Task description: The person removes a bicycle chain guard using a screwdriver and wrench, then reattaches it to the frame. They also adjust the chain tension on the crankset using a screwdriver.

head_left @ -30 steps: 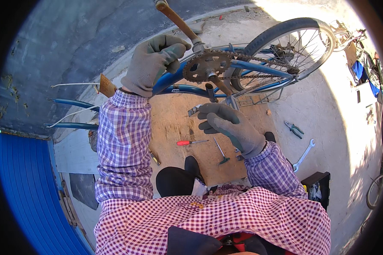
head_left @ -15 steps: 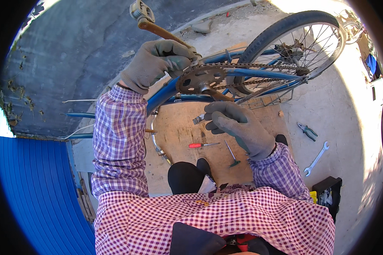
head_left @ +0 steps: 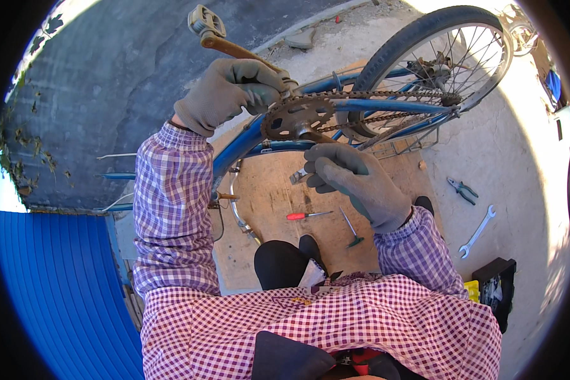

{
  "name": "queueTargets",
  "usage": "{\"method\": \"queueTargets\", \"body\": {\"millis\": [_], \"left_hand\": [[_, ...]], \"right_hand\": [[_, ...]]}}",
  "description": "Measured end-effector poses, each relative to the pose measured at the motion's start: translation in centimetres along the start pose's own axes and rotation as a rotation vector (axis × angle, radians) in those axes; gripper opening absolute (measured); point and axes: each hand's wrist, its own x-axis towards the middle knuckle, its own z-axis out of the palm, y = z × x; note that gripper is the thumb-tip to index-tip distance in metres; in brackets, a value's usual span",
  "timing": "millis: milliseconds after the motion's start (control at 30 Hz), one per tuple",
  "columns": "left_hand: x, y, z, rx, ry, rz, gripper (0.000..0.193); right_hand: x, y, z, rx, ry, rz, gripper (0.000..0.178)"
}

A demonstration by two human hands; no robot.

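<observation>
A blue bicycle (head_left: 237, 147) lies across the ground, with a rusty chainring (head_left: 297, 118) and chain (head_left: 373, 95) facing me. At the inner end of the upper rusty crank arm (head_left: 237, 50), which bears a grey pedal (head_left: 207, 22), my gloved left hand (head_left: 228, 94) is closed with fingertips pinched; what they hold is hidden. My gloved right hand (head_left: 360, 182) curls around the pedal of the lower crank arm (head_left: 320, 137). That pedal's end (head_left: 298, 176) shows beside the fingers, and the glove covers the rest.
On a board (head_left: 266, 190) lie a red-handled screwdriver (head_left: 307, 216) and a green T-handled tool (head_left: 351, 229). Pliers (head_left: 463, 190), an open-end wrench (head_left: 477, 232) and a black toolbox (head_left: 495, 285) are at the right. A dark wall (head_left: 120, 76) stands left; the rear wheel (head_left: 434, 69) is far right.
My view has shifted slightly, so the tools appear a little lower and farther right. Both hands keep nearly the same places on the bicycle.
</observation>
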Motion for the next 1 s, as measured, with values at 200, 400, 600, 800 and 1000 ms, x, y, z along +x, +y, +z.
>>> {"method": "queueTargets", "body": {"millis": [200,400,600,800,1000], "left_hand": [[0.7,0.4,-0.3,-0.012,-0.069,0.003,0.016],[1.3,0.3,-0.6,-0.079,-0.139,-0.06,0.033],[1.8,-0.3,-0.7,-0.09,-0.212,-0.063,0.032],[2.5,-0.5,0.1,-0.155,-0.25,0.026,0.02],[2.4,-1.1,0.5,-0.265,-0.243,-0.029,0.024]], "right_hand": [[-0.2,-0.3,0.0,0.015,0.033,-0.019,0.05],[0.0,-1.8,0.0,-0.006,0.205,-0.182,0.031],[3.8,-2.9,-0.9,-0.335,0.278,-0.512,0.026],[6.0,-2.3,-0.4,-0.319,0.274,-0.648,0.024],[6.1,-3.3,-0.8,-0.408,0.233,-0.661,0.022]]}}
